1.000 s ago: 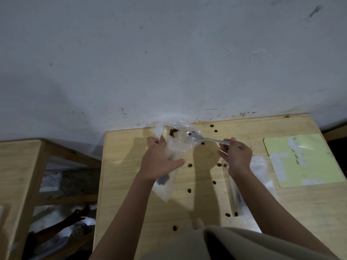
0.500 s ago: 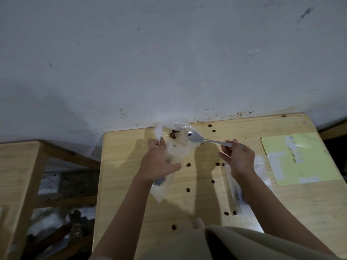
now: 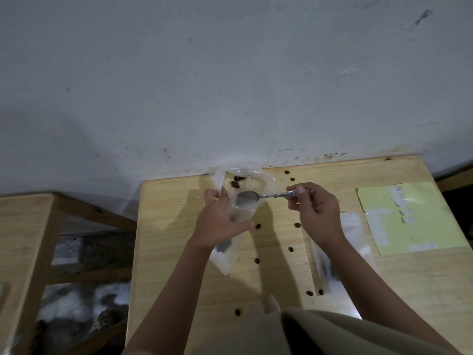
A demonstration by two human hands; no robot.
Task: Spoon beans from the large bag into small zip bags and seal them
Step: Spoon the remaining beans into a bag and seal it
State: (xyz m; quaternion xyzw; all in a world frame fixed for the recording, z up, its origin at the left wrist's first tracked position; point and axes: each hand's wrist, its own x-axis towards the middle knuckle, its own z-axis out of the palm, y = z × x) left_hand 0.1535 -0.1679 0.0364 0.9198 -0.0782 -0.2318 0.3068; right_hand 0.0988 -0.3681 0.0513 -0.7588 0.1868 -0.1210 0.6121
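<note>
The large clear bag point(image 3: 266, 181) lies open at the table's far edge against the wall, with a few dark beans point(image 3: 236, 181) inside. My left hand point(image 3: 217, 221) grips a small clear zip bag point(image 3: 226, 258) that hangs down below the palm, its mouth held up beside the large bag. My right hand point(image 3: 316, 213) pinches the handle of a metal spoon point(image 3: 247, 198). The spoon's bowl sits at the small bag's mouth and looks empty.
Loose beans point(image 3: 258, 226) lie scattered over the wooden table point(image 3: 166, 226). More clear zip bags point(image 3: 353, 234) lie under my right forearm. A yellow-green sheet point(image 3: 430, 219) with white labels lies at the right. A second wooden table point(image 3: 23, 226) stands at the left.
The spoon has drawn back out of the large bag toward me, and its bowl now sits over the small bag's mouth. My left hand kept its hold.
</note>
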